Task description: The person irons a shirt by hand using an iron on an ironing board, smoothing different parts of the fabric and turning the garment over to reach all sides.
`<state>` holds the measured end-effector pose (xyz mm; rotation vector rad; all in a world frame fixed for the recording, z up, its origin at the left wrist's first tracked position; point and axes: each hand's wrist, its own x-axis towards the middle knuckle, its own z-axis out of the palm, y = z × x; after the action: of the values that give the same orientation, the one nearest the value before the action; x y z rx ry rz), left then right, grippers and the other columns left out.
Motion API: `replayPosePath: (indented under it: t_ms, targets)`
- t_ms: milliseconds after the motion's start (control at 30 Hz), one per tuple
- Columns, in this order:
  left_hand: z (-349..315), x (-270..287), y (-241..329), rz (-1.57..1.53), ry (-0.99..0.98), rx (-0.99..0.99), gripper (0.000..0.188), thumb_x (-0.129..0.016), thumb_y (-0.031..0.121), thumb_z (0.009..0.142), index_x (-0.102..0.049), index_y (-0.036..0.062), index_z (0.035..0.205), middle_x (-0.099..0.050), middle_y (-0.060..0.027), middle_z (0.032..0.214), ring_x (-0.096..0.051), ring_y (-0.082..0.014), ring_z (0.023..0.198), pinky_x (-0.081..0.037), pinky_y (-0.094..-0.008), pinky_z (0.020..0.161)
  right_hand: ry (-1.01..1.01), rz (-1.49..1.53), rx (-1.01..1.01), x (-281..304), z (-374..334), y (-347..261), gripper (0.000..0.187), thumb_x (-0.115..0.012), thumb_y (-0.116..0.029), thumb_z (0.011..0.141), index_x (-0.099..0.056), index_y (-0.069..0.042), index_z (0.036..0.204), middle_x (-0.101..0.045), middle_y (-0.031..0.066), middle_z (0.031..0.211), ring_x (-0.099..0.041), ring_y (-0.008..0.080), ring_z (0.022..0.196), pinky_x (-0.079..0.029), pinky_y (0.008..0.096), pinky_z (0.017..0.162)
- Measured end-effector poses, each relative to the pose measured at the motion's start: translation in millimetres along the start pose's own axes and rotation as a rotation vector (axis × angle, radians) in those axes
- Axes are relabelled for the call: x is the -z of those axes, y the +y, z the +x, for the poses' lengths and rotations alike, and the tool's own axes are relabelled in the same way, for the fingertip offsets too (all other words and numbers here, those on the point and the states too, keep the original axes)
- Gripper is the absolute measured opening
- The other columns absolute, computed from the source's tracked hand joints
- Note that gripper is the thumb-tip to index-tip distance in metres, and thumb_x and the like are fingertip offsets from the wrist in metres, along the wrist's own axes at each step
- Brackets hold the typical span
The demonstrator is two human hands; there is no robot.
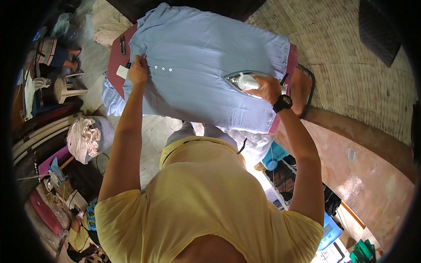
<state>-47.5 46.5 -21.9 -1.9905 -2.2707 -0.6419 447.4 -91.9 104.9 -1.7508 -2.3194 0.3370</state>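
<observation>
A light blue shirt (197,48) with a few white buttons lies spread over a maroon-covered ironing board (116,83). My right hand (266,90), wearing a black watch on its wrist, is closed round the handle of a clothes iron (241,81). The iron rests on the fabric towards the board's right end, its tip pointing left. Near the shirt's buttons, my left hand (138,71) has its fingers closed on the cloth at the left side. Beside it is a white tag (123,72). Some fabric hangs over the board's left edge.
Small black items (123,45) lie on the board's far left corner. At the left stand a beige plastic stool (66,90) and a bundle of cloth (85,140), with a person's feet (74,60) farther off. A low wall (351,162) runs along the right.
</observation>
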Motion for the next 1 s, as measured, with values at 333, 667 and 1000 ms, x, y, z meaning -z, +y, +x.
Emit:
replayPosePath:
  t_ms: [333, 667, 1000]
  targets:
    - [2.9, 2.9, 3.1, -0.001, 0.086, 0.054, 0.032, -0.055, 0.044, 0.097, -0.056, 0.0119, 0.102, -0.065, -0.0159, 0.093, -0.063, -0.0382, 0.082, -0.047, -0.0493, 0.066, -0.009, 0.068, -0.195, 13.3, -9.7, -2.3, 0.063, -0.077, -0.066, 0.069, -0.074, -0.012, 0.102, -0.073, 0.0119, 0.082, -0.071, 0.0325, 0.075, -0.058, 0.0425, 0.068]
    - [-60.8, -4.6, 220.4, -0.739, -0.327, -0.676, 0.017, -0.074, 0.015, 0.08, -0.062, 0.0122, 0.093, -0.059, -0.0053, 0.101, -0.053, -0.0277, 0.105, -0.04, -0.045, 0.085, 0.131, -0.03, -0.055, -15.9, -57.8, -26.5, 0.053, -0.081, -0.059, 0.069, -0.071, -0.01, 0.085, -0.068, 0.0116, 0.065, -0.069, 0.0303, 0.061, -0.055, 0.0427, 0.056]
    - [-73.4, -7.5, 237.4, -0.584, -0.441, -0.659, 0.023, -0.075, 0.017, 0.081, -0.058, 0.0109, 0.096, -0.055, -0.0068, 0.104, -0.054, -0.0278, 0.101, -0.041, -0.0451, 0.085, 0.075, -0.021, -0.073, -15.1, -46.9, -31.0, 0.052, -0.079, -0.06, 0.071, -0.071, -0.011, 0.085, -0.07, 0.0112, 0.071, -0.069, 0.0313, 0.063, -0.056, 0.0426, 0.058]
